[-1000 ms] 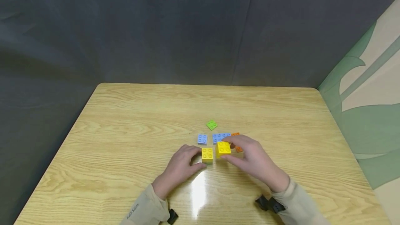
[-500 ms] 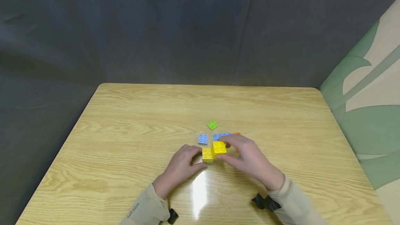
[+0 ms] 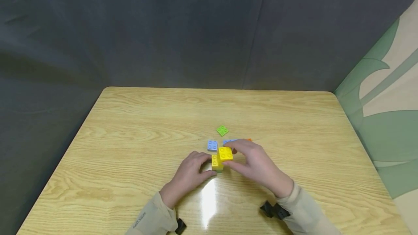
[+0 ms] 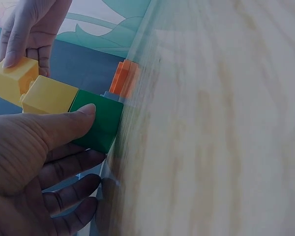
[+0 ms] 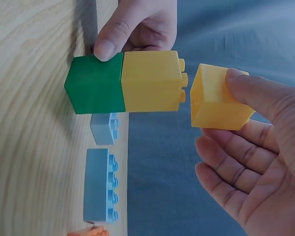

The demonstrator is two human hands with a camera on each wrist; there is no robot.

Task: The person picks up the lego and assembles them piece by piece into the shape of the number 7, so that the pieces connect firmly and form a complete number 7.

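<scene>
A green block [image 5: 96,83] stands on the table with a yellow block [image 5: 150,81] stacked on it, studs up. My left hand [image 3: 189,172] grips this stack low down, its thumb against the green block in the left wrist view. In my right hand [image 3: 258,164] a second yellow block [image 3: 225,153] is pinched between thumb and fingers. It hangs just above the stack's studs, a small gap apart in the right wrist view, and slightly tilted. From the head view it overlaps the right part of the stack's top.
Behind the stack lie a small blue block [image 3: 212,145] and a longer blue block [image 5: 97,184]. An orange block [image 4: 123,78] sits to the right, mostly hidden by my right hand in the head view. Farther back is a flat lime-green piece [image 3: 222,130]. The wooden table [image 3: 130,126] meets a dark curtain [image 3: 183,32].
My right hand has moved left with the yellow block, from beside the stack to over it. The left hand has kept its grip on the stack.
</scene>
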